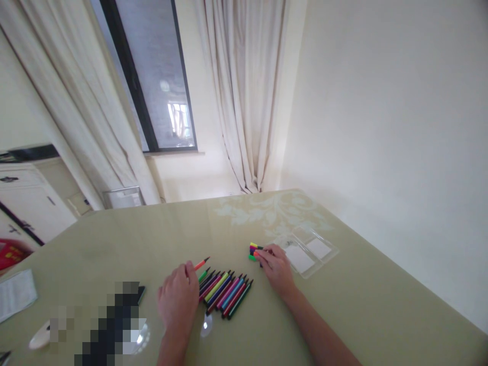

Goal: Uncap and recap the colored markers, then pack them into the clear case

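My left hand (pixel 176 292) is closed around an orange marker (pixel 200 265), its dark tip bare and pointing up to the right. Just right of that hand, several uncapped markers (pixel 227 295) in green, purple, yellow, blue, pink and red lie side by side in a slanted row on the table. My right hand (pixel 276 267) pinches a small orange marker cap (pixel 256 253) between thumb and fingers. Around those fingertips sit other coloured caps, among them a yellow cap (pixel 253 245) and a green cap (pixel 252 257), partly hidden by the hand.
An open clear plastic case (pixel 304 274) lies beyond my right hand on the pale green table (pixel 152 239). Folded paper (pixel 17 294) rests at the left edge. A dark blurred-out object (pixel 110 320) is at the front left. The wall (pixel 400 152) borders the table's right side.
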{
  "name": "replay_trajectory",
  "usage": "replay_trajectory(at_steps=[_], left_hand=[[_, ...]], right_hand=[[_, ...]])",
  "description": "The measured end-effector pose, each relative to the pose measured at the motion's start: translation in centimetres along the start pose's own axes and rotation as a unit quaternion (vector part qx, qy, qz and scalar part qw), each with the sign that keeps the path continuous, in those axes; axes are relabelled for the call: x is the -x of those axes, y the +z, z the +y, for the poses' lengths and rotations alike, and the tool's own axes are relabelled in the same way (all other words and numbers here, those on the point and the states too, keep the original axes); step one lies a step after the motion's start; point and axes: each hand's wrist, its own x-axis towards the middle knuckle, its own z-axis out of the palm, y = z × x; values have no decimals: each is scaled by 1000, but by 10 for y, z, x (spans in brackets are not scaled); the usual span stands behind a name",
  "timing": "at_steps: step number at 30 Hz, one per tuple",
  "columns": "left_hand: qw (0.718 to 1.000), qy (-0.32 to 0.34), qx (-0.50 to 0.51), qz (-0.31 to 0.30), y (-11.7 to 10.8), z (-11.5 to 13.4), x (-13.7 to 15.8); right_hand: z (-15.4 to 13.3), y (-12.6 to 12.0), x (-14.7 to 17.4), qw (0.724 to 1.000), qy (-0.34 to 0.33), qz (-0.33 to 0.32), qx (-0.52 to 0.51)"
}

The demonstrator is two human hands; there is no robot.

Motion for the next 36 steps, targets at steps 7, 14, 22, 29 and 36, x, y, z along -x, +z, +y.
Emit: replay_trajectory(at_steps=[7,14,22,29,36], left_hand=[[997,-42,-50,-36,7,1,5],[998,-1,-61,-23,5,10,6],[999,2,-52,0,11,10,11],[994,63,44,73,13,19,13],[905,372,207,-1,11,61,47]], right_hand=[[-14,12,2,984,-20,-147,103],[-20,14,2,984,18,-105,146],[13,-49,-21,951,198,-3,238],[44,-84,10,882,312,-89,341],[37,-70,9,887,268,-149,347]])
